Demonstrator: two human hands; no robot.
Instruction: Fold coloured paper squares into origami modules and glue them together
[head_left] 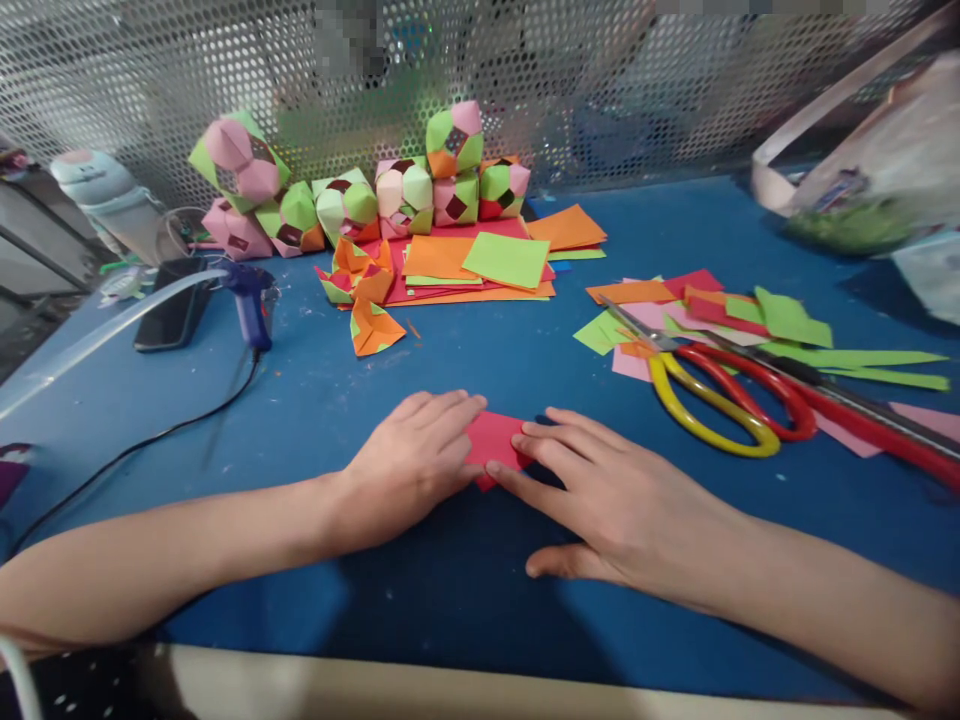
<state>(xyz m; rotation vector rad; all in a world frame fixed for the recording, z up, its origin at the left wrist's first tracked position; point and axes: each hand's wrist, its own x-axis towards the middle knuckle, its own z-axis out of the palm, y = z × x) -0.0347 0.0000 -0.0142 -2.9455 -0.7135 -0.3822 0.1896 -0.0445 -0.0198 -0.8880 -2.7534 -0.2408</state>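
A small piece of red paper (495, 440) lies flat on the blue table (315, 400) between my hands. My left hand (416, 450) rests over its left side, fingers stretched out and lying close together, covering that edge. From the right, my right hand (600, 490) touches the paper with its fingertips; its fingers are spread and the thumb sits apart on the table. Whether the red paper is folded, I cannot tell. Behind it lies a stack of orange, green and red paper sheets (506, 260), with folded orange-and-green paper pieces (364, 285) at its left.
Folded paper balls (345, 208) line the perforated metal panel (525, 90). At left are a blue glue gun (251, 305) with its cord, a phone (174, 305) and a pale bottle (112, 200). Scissors (712, 415) lie on paper scraps (795, 325) at right, near a clear bag (877, 170).
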